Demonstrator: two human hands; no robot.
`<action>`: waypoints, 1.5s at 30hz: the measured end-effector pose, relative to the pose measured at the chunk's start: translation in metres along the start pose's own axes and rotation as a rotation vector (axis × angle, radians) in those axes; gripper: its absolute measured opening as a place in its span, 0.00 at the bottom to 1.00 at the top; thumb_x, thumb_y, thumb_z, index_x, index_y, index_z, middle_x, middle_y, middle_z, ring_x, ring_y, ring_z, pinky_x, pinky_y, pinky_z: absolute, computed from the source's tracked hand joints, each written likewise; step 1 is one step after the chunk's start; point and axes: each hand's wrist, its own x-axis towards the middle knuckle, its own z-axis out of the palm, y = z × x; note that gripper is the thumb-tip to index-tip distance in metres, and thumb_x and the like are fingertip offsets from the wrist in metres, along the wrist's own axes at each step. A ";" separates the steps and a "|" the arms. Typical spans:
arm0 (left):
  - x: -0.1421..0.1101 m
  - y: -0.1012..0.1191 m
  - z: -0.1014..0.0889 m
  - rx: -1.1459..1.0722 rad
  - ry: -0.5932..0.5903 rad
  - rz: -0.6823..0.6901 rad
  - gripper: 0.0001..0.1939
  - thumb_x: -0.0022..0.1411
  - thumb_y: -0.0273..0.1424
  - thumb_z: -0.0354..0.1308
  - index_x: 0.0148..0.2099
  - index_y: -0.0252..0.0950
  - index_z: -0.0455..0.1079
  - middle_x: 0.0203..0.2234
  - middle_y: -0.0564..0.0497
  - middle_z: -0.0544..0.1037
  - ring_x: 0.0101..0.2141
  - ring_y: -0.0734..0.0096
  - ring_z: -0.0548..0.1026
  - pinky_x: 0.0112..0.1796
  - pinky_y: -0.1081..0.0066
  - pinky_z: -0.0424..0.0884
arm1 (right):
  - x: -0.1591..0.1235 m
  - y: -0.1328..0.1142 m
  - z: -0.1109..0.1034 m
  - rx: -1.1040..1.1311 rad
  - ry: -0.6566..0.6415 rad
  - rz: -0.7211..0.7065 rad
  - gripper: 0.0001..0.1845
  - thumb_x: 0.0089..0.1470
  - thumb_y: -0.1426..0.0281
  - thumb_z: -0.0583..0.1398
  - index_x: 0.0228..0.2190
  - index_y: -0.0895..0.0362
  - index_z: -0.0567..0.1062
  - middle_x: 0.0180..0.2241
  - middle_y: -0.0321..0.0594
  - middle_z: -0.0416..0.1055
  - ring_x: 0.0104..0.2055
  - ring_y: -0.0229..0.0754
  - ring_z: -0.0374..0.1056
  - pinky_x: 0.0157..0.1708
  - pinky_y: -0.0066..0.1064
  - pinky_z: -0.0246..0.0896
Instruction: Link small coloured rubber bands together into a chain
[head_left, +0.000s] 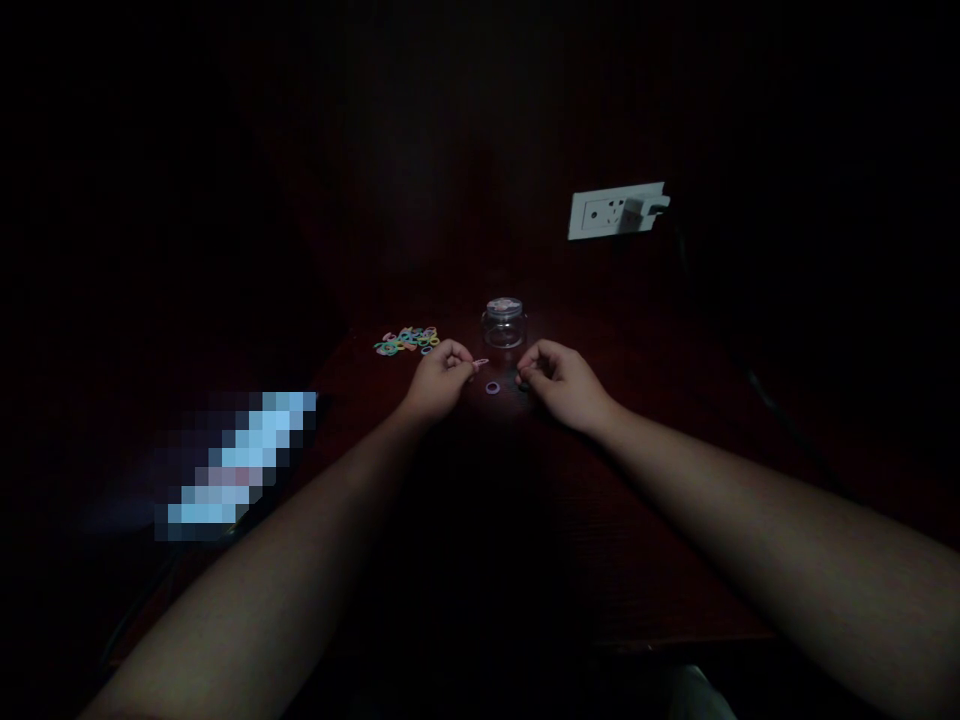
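Observation:
My left hand (441, 378) pinches a small pink hair tie (481, 362) between thumb and fingertips. My right hand (559, 380) is closed too, fingertips pressed together; what it may hold is hidden in the dim light. Between the two hands a purple hair tie (493, 388) lies flat on the dark red table (525, 470). Just beyond them stands a clear jar (504, 328) with its patterned lid on top. To the left of my left hand is a loose pile of colourful hair ties (407, 341).
A lit, blurred-out screen (247, 465) lies at the left by my forearm. A white wall socket (616, 211) with a plug in it is at the upper right. The table's front edge (675, 642) shows near the bottom. The surroundings are very dark.

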 end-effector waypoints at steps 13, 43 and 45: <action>-0.006 0.006 -0.012 0.398 -0.040 0.042 0.06 0.50 0.31 0.53 0.31 0.34 0.67 0.21 0.54 0.68 0.22 0.77 0.65 0.23 0.77 0.60 | 0.000 -0.001 0.000 0.013 0.029 0.020 0.02 0.46 0.74 0.54 0.27 0.59 0.66 0.24 0.37 0.69 0.24 0.33 0.61 0.25 0.26 0.56; -0.007 0.009 -0.036 0.692 -0.042 0.094 0.07 0.50 0.34 0.55 0.28 0.37 0.70 0.23 0.51 0.75 0.22 0.74 0.68 0.22 0.75 0.57 | 0.002 0.001 0.001 -0.025 0.067 0.040 0.02 0.45 0.75 0.54 0.26 0.59 0.66 0.22 0.36 0.66 0.23 0.34 0.61 0.24 0.26 0.56; -0.009 0.013 -0.034 0.660 -0.112 0.076 0.07 0.50 0.34 0.54 0.28 0.37 0.70 0.21 0.52 0.74 0.21 0.74 0.68 0.22 0.75 0.58 | 0.003 0.001 0.000 -0.076 0.074 0.025 0.03 0.46 0.74 0.54 0.27 0.59 0.67 0.23 0.37 0.67 0.24 0.35 0.62 0.25 0.28 0.58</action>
